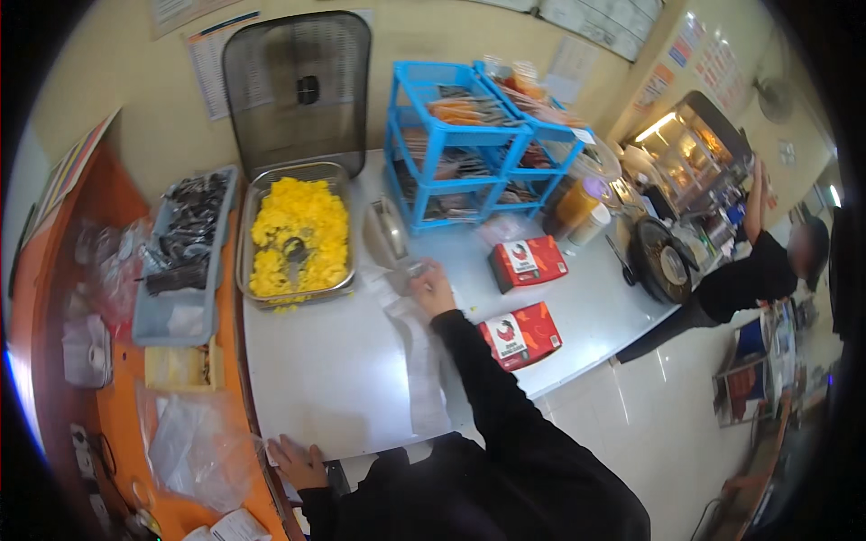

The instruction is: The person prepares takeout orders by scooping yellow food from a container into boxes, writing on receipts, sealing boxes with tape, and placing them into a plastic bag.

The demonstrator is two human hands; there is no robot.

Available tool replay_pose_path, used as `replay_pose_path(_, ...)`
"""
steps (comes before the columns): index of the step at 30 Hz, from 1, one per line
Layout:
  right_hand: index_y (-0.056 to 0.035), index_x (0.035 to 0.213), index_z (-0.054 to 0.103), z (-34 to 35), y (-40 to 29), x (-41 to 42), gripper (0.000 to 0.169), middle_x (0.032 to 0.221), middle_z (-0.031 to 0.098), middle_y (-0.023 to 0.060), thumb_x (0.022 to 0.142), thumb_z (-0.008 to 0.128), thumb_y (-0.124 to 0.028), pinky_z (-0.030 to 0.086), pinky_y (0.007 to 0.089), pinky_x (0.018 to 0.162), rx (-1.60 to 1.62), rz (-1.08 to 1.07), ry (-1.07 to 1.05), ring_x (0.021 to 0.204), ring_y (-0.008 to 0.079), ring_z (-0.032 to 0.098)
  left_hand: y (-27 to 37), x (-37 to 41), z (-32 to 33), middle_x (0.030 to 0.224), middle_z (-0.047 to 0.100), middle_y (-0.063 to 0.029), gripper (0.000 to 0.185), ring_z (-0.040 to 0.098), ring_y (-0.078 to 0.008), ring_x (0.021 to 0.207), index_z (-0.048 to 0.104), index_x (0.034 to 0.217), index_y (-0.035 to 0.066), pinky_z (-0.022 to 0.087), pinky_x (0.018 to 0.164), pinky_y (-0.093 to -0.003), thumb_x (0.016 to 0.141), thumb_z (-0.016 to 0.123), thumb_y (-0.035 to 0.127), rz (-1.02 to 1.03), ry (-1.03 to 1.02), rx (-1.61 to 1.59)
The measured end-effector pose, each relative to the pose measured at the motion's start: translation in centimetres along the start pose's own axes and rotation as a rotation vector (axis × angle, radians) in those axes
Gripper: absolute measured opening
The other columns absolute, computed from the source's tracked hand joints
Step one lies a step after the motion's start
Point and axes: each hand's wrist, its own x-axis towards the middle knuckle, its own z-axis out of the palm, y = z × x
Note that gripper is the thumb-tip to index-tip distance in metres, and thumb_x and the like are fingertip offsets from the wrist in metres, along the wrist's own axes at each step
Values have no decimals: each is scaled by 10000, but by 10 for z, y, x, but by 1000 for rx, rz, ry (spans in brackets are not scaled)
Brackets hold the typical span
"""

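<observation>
My right hand [430, 287] reaches over the metal table [325, 379], its fingers bent around the end of a small clear item that I cannot make out. It is just below a tape dispenser [388, 230] and beside a long strip of pale paper or cloth [423, 372]. My left hand [298, 463] rests at the table's near left corner, fingers apart, holding nothing that I can see. Left of the dispenser stands a metal tray [352, 270] of crumbled yellow food [301, 209], its dark lid [298, 61] upright behind it. Two red printed boxes [531, 262] stand to the right.
Blue tiered racks [440, 152] hold many small packets at the back. A wok [653, 260] and a lit food display case [687, 152] stand farther right, near a person in black [751, 277]. On the left, an orange counter [122, 419] holds a grey-blue basket [145, 318] and plastic bags [193, 446].
</observation>
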Motion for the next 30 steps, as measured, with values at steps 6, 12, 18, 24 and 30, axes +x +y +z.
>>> replay_pose_path(6, 14, 841, 501, -45, -61, -8, 93, 928, 529, 230, 837, 528, -75, 453, 465, 745, -251, 174, 69, 852, 438, 538, 142, 9, -27, 1362, 328, -259, 575, 306, -408, 1277, 402, 1292, -2, 266, 1037, -485, 765, 594, 122, 574, 255, -590)
replay_pose_path(12, 42, 877, 585, -178, -125, -76, 130, 767, 582, 185, 857, 516, -66, 450, 366, 601, -34, 398, 137, 682, 334, 573, 309, -24, 64, 1329, 356, -268, 687, 315, -430, 1265, 436, 1230, -33, 250, 1054, -485, 613, 686, 140, 1317, -303, -619)
replay_pose_path(18, 3, 1052, 487, -221, -62, -164, 201, 640, 553, 45, 863, 557, 2, 452, 223, 544, 34, 621, 237, 603, 86, 556, 342, -50, 155, 1360, 398, -173, 542, 384, -332, 1263, 480, 1247, 75, 294, 1024, -502, 737, 641, 157, 1327, -113, -351)
replay_pose_path(24, -42, 1059, 374, -226, -44, -185, 314, 758, 573, 92, 834, 586, 18, 455, 248, 507, 440, 530, 182, 563, 130, 564, 347, -50, 145, 1345, 422, -169, 370, 438, -324, 1220, 578, 1162, 142, 348, 979, -484, 797, 552, 88, 1429, -5, -249)
replay_pose_path(30, -32, 919, 464, -254, -69, -149, 430, 627, 538, 99, 695, 770, -235, 445, 332, 481, -441, 456, -30, 538, 267, 557, 337, -45, 138, 1364, 380, -189, 457, 386, -351, 1252, 523, 1223, 121, 308, 1029, -477, 770, 561, 81, 1380, -179, -307)
